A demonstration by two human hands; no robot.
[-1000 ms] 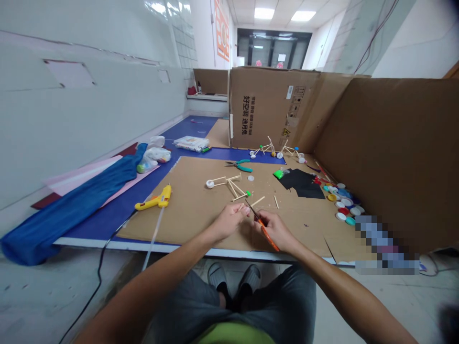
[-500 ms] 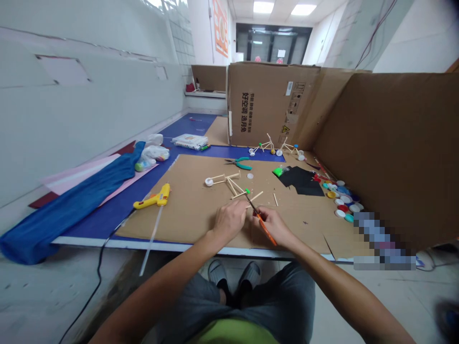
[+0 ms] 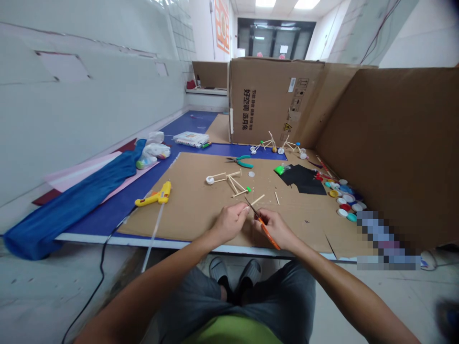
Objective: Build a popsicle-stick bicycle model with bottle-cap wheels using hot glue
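Note:
My right hand [image 3: 271, 226] is closed around orange-handled scissors [image 3: 267, 232], whose dark blades point up and to the left. Close beside it, my left hand [image 3: 232, 221] pinches a thin wooden stick [image 3: 257, 199] near the blades; the fingers hide its near end. Just beyond both hands lies a small stick frame [image 3: 234, 183] with a white bottle-cap wheel [image 3: 210, 180] at its left end and a green piece [image 3: 248, 189] at its right. A short loose stick [image 3: 277, 198] rests to the right of the blades.
A yellow glue gun [image 3: 155, 196] lies on the left, teal-handled pliers [image 3: 241, 161] beyond the frame. Bottle caps [image 3: 346, 198] and black sheet [image 3: 307, 180] are at right. Two more stick models [image 3: 270, 142] stand by the tall cardboard box [image 3: 272, 105]. A blue cloth [image 3: 82, 196] covers the left side.
The scissors have shifted slightly down, with their blade tips now apart from the green piece. Both hands stay close together, and the stick frame lies in the same place.

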